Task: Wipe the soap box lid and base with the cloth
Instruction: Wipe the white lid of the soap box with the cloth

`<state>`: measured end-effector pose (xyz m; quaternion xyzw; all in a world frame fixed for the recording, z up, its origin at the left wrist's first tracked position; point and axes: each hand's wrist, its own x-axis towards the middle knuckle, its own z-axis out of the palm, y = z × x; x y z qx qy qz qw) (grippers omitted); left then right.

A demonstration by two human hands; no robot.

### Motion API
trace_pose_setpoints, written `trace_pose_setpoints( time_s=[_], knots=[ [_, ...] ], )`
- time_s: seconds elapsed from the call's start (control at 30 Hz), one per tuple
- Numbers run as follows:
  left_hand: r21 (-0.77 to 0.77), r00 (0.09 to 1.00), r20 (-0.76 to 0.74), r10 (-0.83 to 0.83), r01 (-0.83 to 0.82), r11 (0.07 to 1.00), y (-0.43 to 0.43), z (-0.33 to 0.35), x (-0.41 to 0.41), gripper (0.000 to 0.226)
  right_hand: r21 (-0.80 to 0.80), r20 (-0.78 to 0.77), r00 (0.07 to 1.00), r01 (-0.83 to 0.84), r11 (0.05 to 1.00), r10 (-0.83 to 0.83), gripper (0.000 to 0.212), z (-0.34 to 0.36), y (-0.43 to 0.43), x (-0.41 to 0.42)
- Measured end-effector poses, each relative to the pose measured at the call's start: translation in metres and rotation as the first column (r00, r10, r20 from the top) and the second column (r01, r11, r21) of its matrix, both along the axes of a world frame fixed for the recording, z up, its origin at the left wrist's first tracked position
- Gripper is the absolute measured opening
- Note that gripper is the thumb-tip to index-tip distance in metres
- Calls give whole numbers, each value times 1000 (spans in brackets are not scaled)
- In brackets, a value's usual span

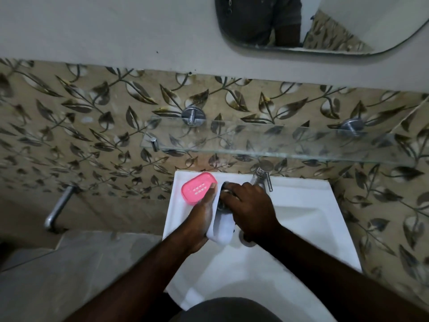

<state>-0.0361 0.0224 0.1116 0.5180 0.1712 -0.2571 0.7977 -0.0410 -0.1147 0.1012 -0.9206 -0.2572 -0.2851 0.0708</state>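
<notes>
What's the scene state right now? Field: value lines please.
left hand: holds white piece over the sink
right hand: presses dark cloth onto the white piece
pink slotted piece: lies on the sink rim, back left corner
tap: just behind the right hand
wiping stage: white piece under the cloth; pink slotted piece not held

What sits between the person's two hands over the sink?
In the head view, a white soap box piece, gripped by the left hand, and a dark cloth pressed on it by the right hand, fill the gap.
</notes>
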Motion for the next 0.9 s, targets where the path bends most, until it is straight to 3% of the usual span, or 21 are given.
trace_pose_setpoints(
  time_s=[0.07, 0.17, 0.23, 0.3, 0.43, 0.47, 0.53, 0.6, 0.67, 0.7, 0.73, 0.83, 0.9],
  knots=[
    [104, 989, 140, 52, -66, 992, 0, -2, -4, 48, 58, -144, 984, 112, 992, -102, 19, 0, 6, -6],
    [172, 956, 292, -24, -28, 985, -2, 5, -14, 41, 209, -467, 860, 332, 920, -204, 23, 0, 14, -20],
    [192, 937, 349, 0, -71, 979, 0, 10, -17, 34, 358, -668, 741, 396, 845, -64, 15, 1, 18, -34],
    [216, 897, 439, -43, -59, 975, 0, 14, -16, 37, 505, -760, 634, 439, 743, 141, 9, 6, 26, -49],
    [77, 889, 455, 51, -96, 992, 2, 23, -15, 45, 665, -718, 612, 464, 585, 330, 16, 35, 28, -56],
    [19, 909, 409, 83, -100, 995, 3, 24, -14, 49, 711, -692, 612, 485, 509, 384, 16, 43, 28, -54],
    [-65, 944, 323, 68, -50, 997, 1, 25, -14, 62, 789, -590, 598, 568, 233, 542, 13, 54, 29, -45],
    [-107, 957, 287, 39, -9, 994, -3, 24, -16, 65, 754, -456, 604, 653, -77, 654, 18, 58, 29, -36],
    [-127, 967, 251, 42, -11, 992, -6, 18, -19, 67, 698, -374, 661, 663, -272, 651, 16, 59, 31, -31],
    [-126, 970, 241, 39, -8, 992, -6, 16, -19, 68, 715, -377, 672, 649, -261, 638, 16, 57, 33, -33],
    [-121, 969, 245, 38, -9, 993, -5, 14, -18, 65, 759, -405, 671, 625, -181, 621, 17, 54, 34, -39],
    [-117, 960, 271, 75, -44, 992, 3, 13, -10, 55, 850, -527, 668, 424, 313, 526, 22, 48, 31, -59],
    [-106, 953, 280, 116, -90, 990, 4, 16, -2, 57, 746, -602, 664, 269, 609, 443, 24, 40, 19, -58]
  ],
)
